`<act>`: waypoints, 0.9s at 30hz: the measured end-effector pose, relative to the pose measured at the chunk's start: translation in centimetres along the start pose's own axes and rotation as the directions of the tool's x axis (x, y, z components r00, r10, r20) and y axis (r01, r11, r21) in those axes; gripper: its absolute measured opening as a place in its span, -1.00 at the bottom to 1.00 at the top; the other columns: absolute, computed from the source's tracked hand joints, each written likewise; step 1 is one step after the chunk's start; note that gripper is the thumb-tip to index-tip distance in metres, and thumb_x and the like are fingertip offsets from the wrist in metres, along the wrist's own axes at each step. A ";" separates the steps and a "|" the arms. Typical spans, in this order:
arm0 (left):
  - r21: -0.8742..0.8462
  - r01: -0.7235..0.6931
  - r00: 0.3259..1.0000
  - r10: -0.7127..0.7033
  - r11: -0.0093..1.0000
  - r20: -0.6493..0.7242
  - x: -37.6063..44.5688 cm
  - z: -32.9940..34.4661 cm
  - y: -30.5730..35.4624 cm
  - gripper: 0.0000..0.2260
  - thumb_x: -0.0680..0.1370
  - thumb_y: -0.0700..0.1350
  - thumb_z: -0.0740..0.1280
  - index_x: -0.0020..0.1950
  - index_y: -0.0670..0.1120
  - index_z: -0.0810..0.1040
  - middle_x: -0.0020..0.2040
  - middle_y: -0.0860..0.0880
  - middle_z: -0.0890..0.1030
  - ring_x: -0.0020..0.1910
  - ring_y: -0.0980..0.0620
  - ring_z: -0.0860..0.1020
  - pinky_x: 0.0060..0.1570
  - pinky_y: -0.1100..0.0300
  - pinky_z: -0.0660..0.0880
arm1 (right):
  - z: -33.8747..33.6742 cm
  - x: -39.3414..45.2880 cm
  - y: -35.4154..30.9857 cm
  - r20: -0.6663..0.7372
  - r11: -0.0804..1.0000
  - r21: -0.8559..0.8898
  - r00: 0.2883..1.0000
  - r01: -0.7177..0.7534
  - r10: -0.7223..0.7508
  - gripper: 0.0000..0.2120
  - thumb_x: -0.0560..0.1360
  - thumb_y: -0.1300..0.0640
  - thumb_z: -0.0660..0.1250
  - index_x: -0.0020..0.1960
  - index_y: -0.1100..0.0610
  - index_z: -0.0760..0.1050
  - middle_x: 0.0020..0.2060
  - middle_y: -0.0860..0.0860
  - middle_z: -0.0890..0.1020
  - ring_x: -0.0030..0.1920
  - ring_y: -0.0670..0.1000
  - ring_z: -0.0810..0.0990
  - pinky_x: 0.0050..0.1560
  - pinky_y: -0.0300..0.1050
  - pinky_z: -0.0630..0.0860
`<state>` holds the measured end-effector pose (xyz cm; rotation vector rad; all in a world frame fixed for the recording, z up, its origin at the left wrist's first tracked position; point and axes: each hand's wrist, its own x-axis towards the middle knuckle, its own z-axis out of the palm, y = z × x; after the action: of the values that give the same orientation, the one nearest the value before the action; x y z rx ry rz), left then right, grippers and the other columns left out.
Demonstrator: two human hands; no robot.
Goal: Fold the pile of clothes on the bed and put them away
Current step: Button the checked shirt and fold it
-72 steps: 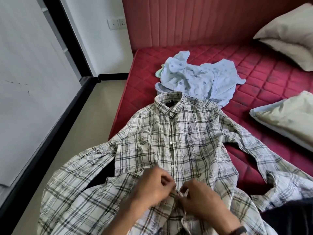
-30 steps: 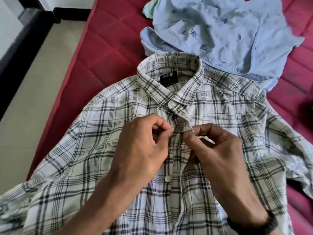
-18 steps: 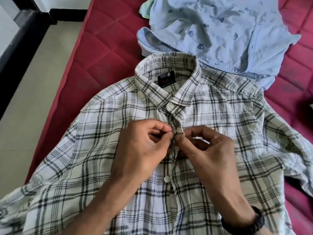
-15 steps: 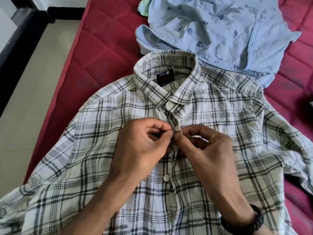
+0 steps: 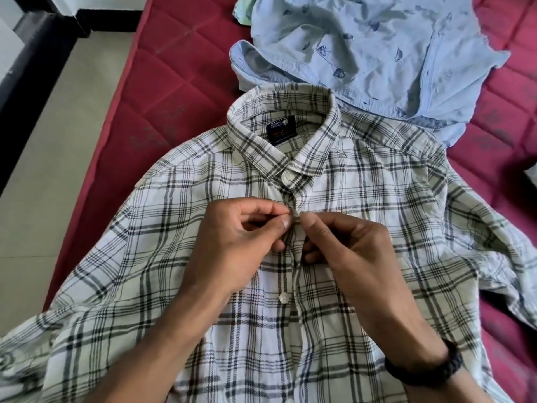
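Observation:
A white plaid shirt (image 5: 377,216) with dark checks lies face up on the red quilted bed (image 5: 162,91), collar away from me. My left hand (image 5: 232,245) pinches the shirt's left front edge just below the collar button. My right hand (image 5: 345,251) pinches the right front edge against it at the same spot. The button between my fingertips is hidden. Beyond the collar lies a crumpled light blue printed shirt (image 5: 377,53).
A bit of pale green cloth (image 5: 244,10) peeks out past the blue shirt. The bed's left edge drops to a beige floor (image 5: 58,141) with a black strip (image 5: 26,62) along the wall. My right wrist wears a black band (image 5: 427,370).
My hands moved from the shirt's lower front up to just below the collar. Over the last second the two front edges were brought together between my fingertips.

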<state>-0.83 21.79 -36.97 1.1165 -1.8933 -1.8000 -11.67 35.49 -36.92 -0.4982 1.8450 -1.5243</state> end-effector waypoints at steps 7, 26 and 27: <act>-0.011 -0.015 1.000 0.015 1.000 0.025 0.0 -0.1 -0.1 -0.89 0.50 -0.14 0.53 0.01 -0.02 0.74 -0.17 0.04 0.76 -0.18 0.08 0.74 -0.15 0.19 0.68 | 0.1 0.0 0.1 -0.003 0.998 0.061 1.000 -0.018 0.018 -0.90 0.51 0.17 0.49 0.01 0.12 0.73 -0.19 0.08 0.75 -0.21 0.02 0.70 -0.12 -0.16 0.65; 0.063 -0.201 0.980 0.200 0.978 0.020 0.6 -0.2 -1.1 -0.91 0.53 -0.16 0.52 0.03 -0.06 0.69 -0.15 0.05 0.74 -0.24 0.07 0.72 -0.31 0.27 0.61 | 0.9 -0.3 0.9 -0.061 0.995 -0.070 0.995 0.072 -0.076 -0.89 0.49 0.11 0.53 0.01 0.04 0.72 -0.20 -0.05 0.76 -0.20 -0.06 0.73 -0.15 -0.19 0.65; 0.071 -0.227 0.974 0.225 0.971 0.029 0.6 -0.3 -1.1 -0.90 0.54 -0.18 0.51 0.04 -0.06 0.67 -0.14 0.04 0.74 -0.25 0.05 0.72 -0.31 0.21 0.63 | 0.9 -0.3 0.9 -0.065 0.995 -0.074 0.995 0.073 -0.078 -0.89 0.49 0.11 0.53 0.01 0.04 0.72 -0.20 -0.04 0.76 -0.21 -0.04 0.73 -0.16 -0.16 0.66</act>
<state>-0.68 21.25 -38.14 0.8668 -2.0224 -1.6352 -10.71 35.25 -37.77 -0.5623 1.9586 -1.5460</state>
